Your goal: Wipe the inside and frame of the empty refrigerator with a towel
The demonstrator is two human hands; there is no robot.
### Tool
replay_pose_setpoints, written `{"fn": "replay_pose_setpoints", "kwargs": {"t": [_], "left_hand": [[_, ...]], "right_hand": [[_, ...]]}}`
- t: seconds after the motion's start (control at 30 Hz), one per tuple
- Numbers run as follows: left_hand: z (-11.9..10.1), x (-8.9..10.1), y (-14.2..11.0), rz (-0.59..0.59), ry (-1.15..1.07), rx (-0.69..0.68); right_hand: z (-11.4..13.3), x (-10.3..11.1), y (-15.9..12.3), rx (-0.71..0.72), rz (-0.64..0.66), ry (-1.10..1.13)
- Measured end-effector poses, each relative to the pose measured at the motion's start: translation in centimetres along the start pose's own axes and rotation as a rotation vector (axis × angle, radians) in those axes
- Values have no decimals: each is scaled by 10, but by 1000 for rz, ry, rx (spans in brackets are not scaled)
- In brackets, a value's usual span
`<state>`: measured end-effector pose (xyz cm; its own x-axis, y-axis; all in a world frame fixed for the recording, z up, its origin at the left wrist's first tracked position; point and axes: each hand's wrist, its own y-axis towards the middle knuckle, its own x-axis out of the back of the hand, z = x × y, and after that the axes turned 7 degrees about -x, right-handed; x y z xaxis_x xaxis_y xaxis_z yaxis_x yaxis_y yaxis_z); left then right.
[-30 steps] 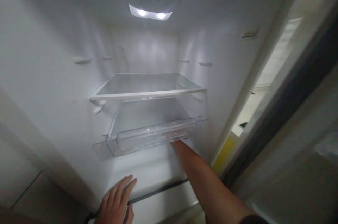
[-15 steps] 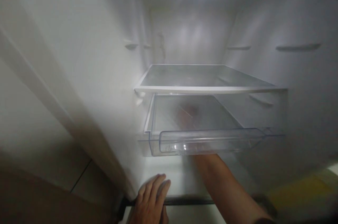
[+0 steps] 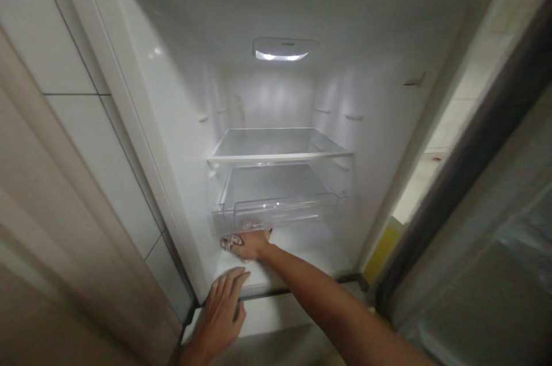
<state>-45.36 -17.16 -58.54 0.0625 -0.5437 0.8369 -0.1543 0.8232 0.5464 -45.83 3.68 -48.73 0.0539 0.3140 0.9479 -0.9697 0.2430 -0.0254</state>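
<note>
Inside an open fridge, my right hand (image 3: 252, 244) is closed on a crumpled patterned cloth (image 3: 232, 241). It presses the cloth against the white fridge floor (image 3: 297, 248), near the left wall and under the clear plastic drawer (image 3: 284, 210). Part of the fingers shows only through the drawer's plastic. My left hand (image 3: 224, 305) lies with fingers stretched at the fridge's front bottom edge, left of my right forearm, and holds nothing.
A glass shelf (image 3: 276, 144) with a white front rim sits above the drawer. A lit lamp (image 3: 282, 52) is on the ceiling. The fridge door (image 3: 487, 251) stands open on the right. White wall tiles (image 3: 73, 124) run along the left.
My view has drawn back, showing more of the fridge and its door. My right hand has come forward and left from beneath the drawer, and the cloth now shows. My left hand stays at the edge.
</note>
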Motion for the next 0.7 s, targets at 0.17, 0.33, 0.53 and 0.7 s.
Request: {"fn": "replay_pose_setpoints", "kwargs": {"t": [0.17, 0.33, 0.53, 0.7], "left_hand": [[-1, -1, 0, -22, 38, -31], [-1, -3, -1, -66, 82, -47], [-1, -4, 2, -76, 102, -73], [-3, -3, 2, -53, 95, -57]], "right_hand": [[-45, 12, -62, -60, -27, -101], [-116, 28, -101, -328, -130, -124], [-160, 31, -99, -543, -205, -116], [-165, 29, -57, -577, -209, -81]]}}
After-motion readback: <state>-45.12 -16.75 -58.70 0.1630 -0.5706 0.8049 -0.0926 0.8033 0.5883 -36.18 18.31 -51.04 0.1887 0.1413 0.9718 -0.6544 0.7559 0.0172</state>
